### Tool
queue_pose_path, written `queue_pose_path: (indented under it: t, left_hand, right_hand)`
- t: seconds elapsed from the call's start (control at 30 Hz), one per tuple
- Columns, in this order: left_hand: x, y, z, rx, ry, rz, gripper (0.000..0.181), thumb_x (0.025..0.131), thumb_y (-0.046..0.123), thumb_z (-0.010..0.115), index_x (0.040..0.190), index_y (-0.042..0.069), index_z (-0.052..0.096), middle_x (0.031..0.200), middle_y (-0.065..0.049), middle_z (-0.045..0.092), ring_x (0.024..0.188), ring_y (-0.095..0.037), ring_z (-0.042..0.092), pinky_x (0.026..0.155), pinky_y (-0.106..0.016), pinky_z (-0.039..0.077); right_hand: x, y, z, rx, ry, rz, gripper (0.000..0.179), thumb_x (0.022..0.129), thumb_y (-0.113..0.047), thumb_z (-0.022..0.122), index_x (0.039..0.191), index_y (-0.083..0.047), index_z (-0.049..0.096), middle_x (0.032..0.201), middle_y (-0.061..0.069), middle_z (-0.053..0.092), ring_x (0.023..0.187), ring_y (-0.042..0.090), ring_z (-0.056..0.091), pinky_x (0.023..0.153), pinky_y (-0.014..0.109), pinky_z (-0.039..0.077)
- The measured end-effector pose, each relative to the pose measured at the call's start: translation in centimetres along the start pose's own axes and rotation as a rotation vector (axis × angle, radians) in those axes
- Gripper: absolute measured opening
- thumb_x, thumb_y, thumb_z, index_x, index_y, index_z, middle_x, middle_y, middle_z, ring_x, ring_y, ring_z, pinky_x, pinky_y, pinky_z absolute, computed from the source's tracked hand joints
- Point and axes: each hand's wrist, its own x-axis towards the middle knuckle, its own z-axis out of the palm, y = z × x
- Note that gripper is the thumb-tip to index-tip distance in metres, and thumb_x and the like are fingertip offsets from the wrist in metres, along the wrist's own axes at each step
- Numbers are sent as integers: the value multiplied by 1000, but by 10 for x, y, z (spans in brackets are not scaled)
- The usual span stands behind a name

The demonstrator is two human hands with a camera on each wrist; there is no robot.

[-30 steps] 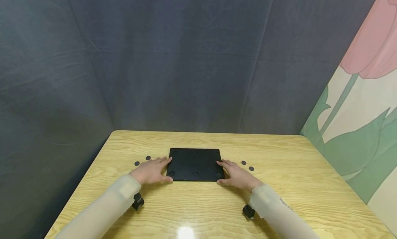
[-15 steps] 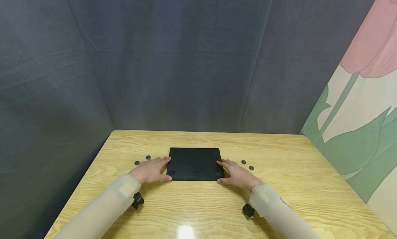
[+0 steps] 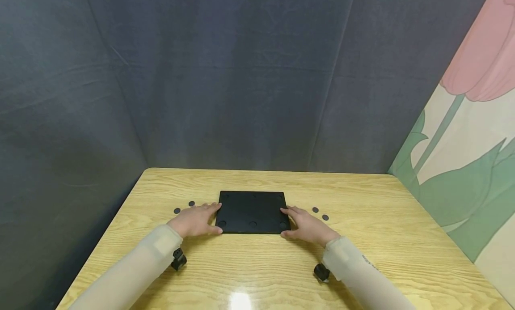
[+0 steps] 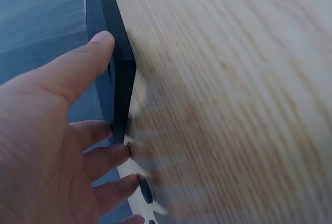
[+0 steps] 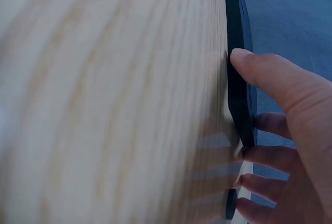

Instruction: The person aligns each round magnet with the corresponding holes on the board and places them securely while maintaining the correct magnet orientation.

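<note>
A flat black rectangular board [image 3: 252, 210] with shallow round recesses lies on the table, mid-width. My left hand [image 3: 195, 221] touches its left side, fingers spread and fairly straight. In the left wrist view the left thumb [image 4: 91, 58] lies on the board near a corner. My right hand [image 3: 310, 228] touches the opposite side, its thumb [image 5: 264, 68] against the board's front edge in the right wrist view. Two small dark discs lie beyond the left hand, a nearer disc [image 3: 177, 210] and a farther disc [image 3: 192, 203]. Beyond the right hand lie two more, one disc [image 3: 315, 210] and another disc [image 3: 325, 217].
The light wood-grain table [image 3: 249, 265] reaches back to a dark blue-grey curtain [image 3: 241, 86], which also hangs along the left. On the right stands a wall [image 3: 474, 158] painted with a pink tulip. A small black wrist camera [image 3: 179, 259] hangs under the left sleeve.
</note>
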Motion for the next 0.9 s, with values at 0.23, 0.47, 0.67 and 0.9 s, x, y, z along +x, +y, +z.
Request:
queue_pose_path:
  t: [0.23, 0.47, 0.67, 0.9]
  left_hand:
    - [1, 1, 0, 3, -1, -2, 85, 79, 62, 58, 147, 22, 28, 148, -7, 31, 132, -32, 32, 98, -55, 34]
    - [1, 1, 0, 6, -4, -7, 85, 78, 63, 58, 147, 22, 28, 148, -7, 31, 132, -32, 33, 97, -55, 35]
    - [1, -2, -7, -55, 19, 28, 80, 82, 58, 58, 146, 18, 32, 145, -8, 36, 129, -29, 39, 98, -51, 36]
    - [-2, -11, -28, -193, 167, 87, 62, 89, 45, 57, 140, 13, 43, 126, -8, 56, 100, -29, 60, 86, -45, 46]
  right_hand:
    - [-1, 1, 1, -10, 5, -1, 81, 78, -53, 67, 144, -19, 35, 148, 12, 29, 133, 32, 30, 101, 48, 35]
    - [-1, 3, 2, -13, 10, -9, 80, 78, -53, 66, 143, -19, 36, 147, 12, 29, 133, 33, 31, 101, 49, 35]
    - [-1, 3, 2, -17, 9, -10, 80, 78, -53, 66, 143, -19, 36, 147, 13, 30, 132, 33, 31, 100, 49, 36]
    - [-1, 2, 0, -22, 8, -17, 80, 79, -53, 66, 144, -18, 35, 147, 13, 30, 132, 34, 32, 99, 50, 36]
